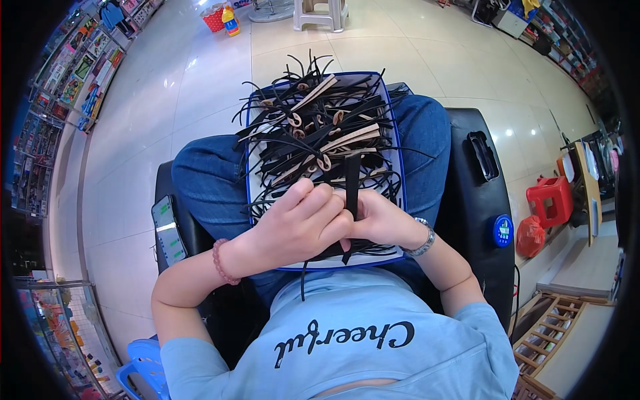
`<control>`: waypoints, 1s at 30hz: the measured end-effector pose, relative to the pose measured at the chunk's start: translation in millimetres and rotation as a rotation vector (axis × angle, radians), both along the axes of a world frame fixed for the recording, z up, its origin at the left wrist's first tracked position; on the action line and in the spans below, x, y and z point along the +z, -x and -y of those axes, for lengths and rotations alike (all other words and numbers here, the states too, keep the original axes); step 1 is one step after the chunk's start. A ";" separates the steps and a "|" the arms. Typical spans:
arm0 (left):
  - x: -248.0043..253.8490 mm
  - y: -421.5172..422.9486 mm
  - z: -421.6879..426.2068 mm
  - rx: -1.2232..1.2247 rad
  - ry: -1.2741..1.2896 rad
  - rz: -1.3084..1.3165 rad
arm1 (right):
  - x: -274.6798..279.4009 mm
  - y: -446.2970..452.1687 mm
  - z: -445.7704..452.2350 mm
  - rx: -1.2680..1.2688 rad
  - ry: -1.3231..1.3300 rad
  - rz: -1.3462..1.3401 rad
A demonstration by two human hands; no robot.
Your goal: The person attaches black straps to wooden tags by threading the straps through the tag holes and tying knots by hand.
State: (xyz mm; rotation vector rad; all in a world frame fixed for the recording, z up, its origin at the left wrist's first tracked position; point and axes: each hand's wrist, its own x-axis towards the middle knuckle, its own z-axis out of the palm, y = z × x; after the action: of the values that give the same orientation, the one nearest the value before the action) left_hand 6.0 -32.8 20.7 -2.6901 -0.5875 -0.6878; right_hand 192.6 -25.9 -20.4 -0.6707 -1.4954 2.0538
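Observation:
On my lap lies a shallow white box with a blue rim (401, 160), heaped with black leather-like strips (313, 127) that have beige undersides and thin cord-like ends. Both my hands meet over its near side. My left hand (303, 217) is closed, fingers curled in beside the right fingertips; what sits inside them is hidden. My right hand (383, 217) pinches a wide black strip (352, 177) that stands up between thumb and fingers. A thin black end hangs below my left hand over the box's near rim.
A phone (169, 230) rests on the left armrest, a round blue tin (502, 231) on the right one. On the floor stand a red stool (550, 200), a red bag (531, 235), a white stool (321, 15) and a yellow bottle (230, 21). Shelves of goods (80, 63) line the left.

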 end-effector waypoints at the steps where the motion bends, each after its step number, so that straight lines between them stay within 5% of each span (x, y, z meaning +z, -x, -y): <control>1: -0.2 0.8 0.2 -0.006 0.045 0.008 | -0.4 0.6 1.6 -0.011 -0.030 0.009; 7: 2.1 6.7 -4.5 -0.203 0.253 0.082 | 4.6 2.2 9.6 -0.062 -0.204 0.144; 22: -2.6 24.8 5.2 -0.103 1.039 0.334 | 4.8 0.3 19.2 -0.082 -0.105 0.031; 30: -15.5 15.6 17.7 0.048 1.015 0.569 | 4.7 2.1 27.0 -0.289 0.044 -0.092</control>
State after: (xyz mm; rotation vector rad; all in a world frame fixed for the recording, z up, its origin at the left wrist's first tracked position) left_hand -9.7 -50.5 5.2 -3.3070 -1.4624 -1.4743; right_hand 190.5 -52.8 -15.6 -0.7516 -1.2259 1.8740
